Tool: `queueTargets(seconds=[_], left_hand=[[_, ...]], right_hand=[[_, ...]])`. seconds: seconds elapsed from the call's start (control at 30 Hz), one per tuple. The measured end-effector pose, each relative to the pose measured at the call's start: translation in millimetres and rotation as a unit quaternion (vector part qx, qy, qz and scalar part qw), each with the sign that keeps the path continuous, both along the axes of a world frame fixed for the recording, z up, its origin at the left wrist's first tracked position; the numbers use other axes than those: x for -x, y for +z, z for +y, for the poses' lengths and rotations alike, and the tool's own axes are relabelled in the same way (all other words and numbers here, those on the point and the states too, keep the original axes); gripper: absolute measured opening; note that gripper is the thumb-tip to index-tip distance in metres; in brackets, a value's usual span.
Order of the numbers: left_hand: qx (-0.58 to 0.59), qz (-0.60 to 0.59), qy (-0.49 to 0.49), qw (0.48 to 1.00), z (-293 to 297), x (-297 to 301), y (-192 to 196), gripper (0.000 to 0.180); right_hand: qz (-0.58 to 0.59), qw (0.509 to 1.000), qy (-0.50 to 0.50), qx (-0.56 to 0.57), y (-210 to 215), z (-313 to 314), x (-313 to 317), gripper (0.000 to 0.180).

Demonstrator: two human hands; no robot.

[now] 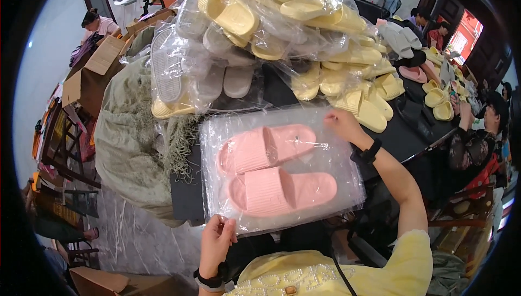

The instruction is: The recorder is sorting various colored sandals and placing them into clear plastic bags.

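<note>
A pair of pink slippers (282, 190) lies side by side on a clear plastic bag (347, 182) in front of me. Whether a film covers them is hard to tell. My left hand (216, 244) pinches the bag's near edge at its left part, thumb against fingers. At the far right corner, my right hand (345, 126) has its fingers closed on the plastic. Just beyond that hand lie yellow slippers (361, 106). Both slippers are flat, with ribbed straps.
Bagged yellow and grey slippers (233, 14) form a high heap behind the bag on the black table (187, 201). A green woven sack (127, 133) bulges at the left, with cardboard boxes (103, 54) beyond. A co-worker (477, 138) sits at the right.
</note>
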State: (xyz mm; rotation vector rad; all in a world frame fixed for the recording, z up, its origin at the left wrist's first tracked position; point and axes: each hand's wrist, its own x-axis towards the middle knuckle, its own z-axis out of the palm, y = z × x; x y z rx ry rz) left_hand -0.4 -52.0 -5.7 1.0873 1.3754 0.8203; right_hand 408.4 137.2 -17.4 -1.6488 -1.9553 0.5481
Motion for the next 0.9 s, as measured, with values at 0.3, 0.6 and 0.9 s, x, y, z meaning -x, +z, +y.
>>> queueTargets(seconds=[0.3, 0.6, 0.9], left_hand=[[-0.077, -0.011, 0.025, 0.997, 5.4, 2.1, -4.6, 0.018], [-0.060, 0.055, 0.116, 0.990, 10.6, -4.7, -0.3, 0.015], [-0.212, 0.293, 0.097, 0.927, 18.2, -7.9, -23.6, 0.016]], right_hand=[[0.123, 0.980, -0.109, -0.116, 20.5, 28.9, 0.8, 0.017], [0.173, 0.960, -0.100, 0.197, 21.3, -46.9, -10.6, 0.026], [-0.024, 0.954, 0.296, 0.035, 29.0, -67.1, 53.3, 0.035]])
